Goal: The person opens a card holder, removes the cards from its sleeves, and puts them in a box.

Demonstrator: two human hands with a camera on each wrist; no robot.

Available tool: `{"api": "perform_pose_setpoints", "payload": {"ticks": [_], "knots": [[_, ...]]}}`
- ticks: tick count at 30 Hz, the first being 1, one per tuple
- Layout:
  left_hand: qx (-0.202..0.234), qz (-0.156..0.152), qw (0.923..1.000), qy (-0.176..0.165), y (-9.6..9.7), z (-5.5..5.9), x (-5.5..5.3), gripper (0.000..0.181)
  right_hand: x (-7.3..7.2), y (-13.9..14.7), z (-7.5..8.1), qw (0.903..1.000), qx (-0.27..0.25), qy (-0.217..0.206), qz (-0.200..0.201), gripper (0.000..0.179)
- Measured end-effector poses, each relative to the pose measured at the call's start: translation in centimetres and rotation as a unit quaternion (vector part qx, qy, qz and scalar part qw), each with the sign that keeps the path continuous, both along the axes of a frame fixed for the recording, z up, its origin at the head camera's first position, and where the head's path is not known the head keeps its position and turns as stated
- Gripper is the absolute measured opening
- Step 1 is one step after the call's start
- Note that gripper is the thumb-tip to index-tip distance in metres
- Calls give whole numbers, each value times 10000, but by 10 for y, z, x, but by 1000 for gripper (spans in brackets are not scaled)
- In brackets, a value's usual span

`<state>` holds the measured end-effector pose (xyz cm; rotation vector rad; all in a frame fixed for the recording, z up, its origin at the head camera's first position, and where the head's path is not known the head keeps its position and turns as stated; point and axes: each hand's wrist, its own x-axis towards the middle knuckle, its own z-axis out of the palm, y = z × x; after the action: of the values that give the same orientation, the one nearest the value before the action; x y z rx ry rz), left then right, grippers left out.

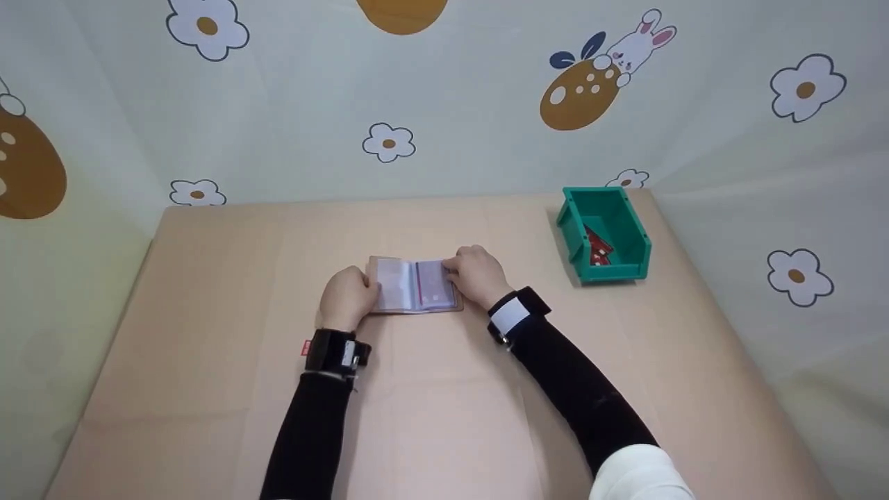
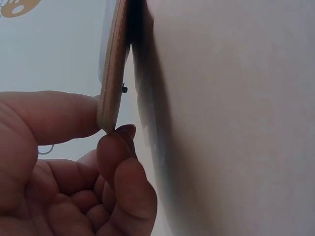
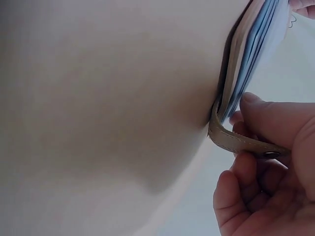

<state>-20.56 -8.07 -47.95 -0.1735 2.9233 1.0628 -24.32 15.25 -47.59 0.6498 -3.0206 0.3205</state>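
Observation:
A small tan card holder (image 1: 394, 285) lies spread open in the head view, with clear plastic sleeves inside and a dark red line near its fold. At its left side my left hand (image 1: 347, 298) pinches the stitched cover edge (image 2: 112, 83) between thumb and fingers. My right hand (image 1: 480, 276) grips the right side. In the right wrist view the thumb (image 3: 258, 105) touches the stacked sleeves (image 3: 253, 46), and a stitched strap (image 3: 236, 142) with a metal snap runs between thumb and fingers. The cover stands slightly raised off the table in both wrist views.
A green plastic bin (image 1: 632, 272) stands at the table's back right, with several small red items (image 1: 599, 247) inside. The tan-covered table (image 1: 444, 417) meets a patterned curtain (image 1: 472, 83) at the back and sides.

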Motion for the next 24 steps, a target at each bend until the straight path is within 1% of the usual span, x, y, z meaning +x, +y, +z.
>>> {"api": "perform_pose_setpoints", "payload": {"ticks": [6,13,21,24], "knots": [[2,-55,10000,31,-2,1,-1,23,1,-3,4,9997,186,30,137,16],[-18,-74,10000,40,-2,1,-1,25,1,-8,5,9981,165,266,521,8],[0,-25,10000,-19,-1,1,0,23,1,-18,7,9986,136,32,505,19],[10,-38,10000,-2,-1,1,0,23,1,-22,7,9989,86,1,466,20]]}}
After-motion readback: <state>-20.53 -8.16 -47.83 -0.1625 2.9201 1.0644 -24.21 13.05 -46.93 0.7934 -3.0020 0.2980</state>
